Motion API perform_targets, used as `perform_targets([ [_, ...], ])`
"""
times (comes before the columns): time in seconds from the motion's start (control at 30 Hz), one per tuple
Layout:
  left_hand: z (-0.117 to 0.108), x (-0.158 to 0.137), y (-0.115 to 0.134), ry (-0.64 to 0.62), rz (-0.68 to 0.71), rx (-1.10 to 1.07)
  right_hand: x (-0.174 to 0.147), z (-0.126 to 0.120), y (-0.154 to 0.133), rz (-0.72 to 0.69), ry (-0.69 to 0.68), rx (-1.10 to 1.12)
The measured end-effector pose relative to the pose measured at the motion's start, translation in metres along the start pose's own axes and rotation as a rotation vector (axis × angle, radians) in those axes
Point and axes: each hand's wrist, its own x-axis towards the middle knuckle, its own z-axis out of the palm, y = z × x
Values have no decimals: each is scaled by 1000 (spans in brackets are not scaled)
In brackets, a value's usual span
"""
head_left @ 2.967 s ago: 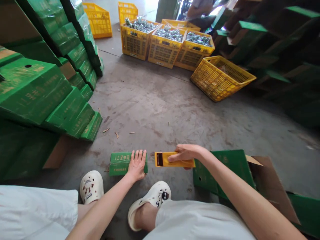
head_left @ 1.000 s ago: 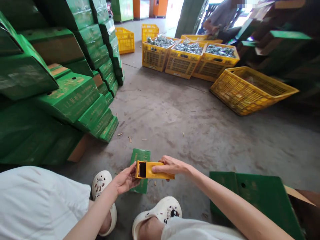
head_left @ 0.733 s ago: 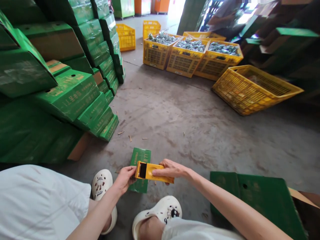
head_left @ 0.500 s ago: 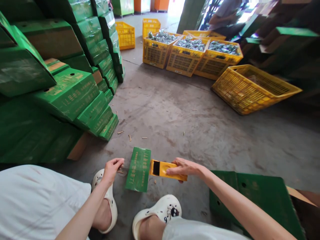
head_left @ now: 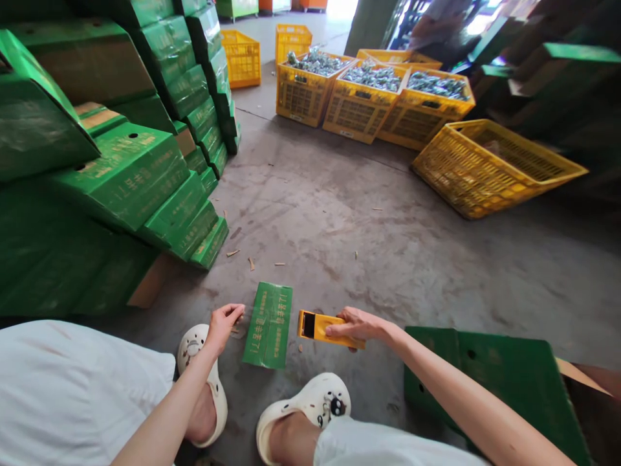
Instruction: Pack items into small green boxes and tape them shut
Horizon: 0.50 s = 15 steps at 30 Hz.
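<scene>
Yellow dispenser [head_left: 319, 327], gripped in the right hand [head_left: 358, 323], now lies just right of the narrow green carton [head_left: 268, 325] on the floor [head_left: 315, 259], whereas 0.7 s ago it overlapped the carton and met the left hand [head_left: 224, 327]; this leaves the carton's top between the 2 hands, where a clear strip may run, too faint to confirm. The left hand is pinched narrow at left; the forearms converge from the lower corners.
</scene>
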Motion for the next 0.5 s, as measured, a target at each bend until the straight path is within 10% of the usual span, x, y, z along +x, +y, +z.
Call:
perform_targets([
  [0.3,30,3,-26,9,-130,94,13,6,-9,56,14,-48],
  [0.5,45,-5,-13,247,1,645,24,12,-14,23,23,-56],
])
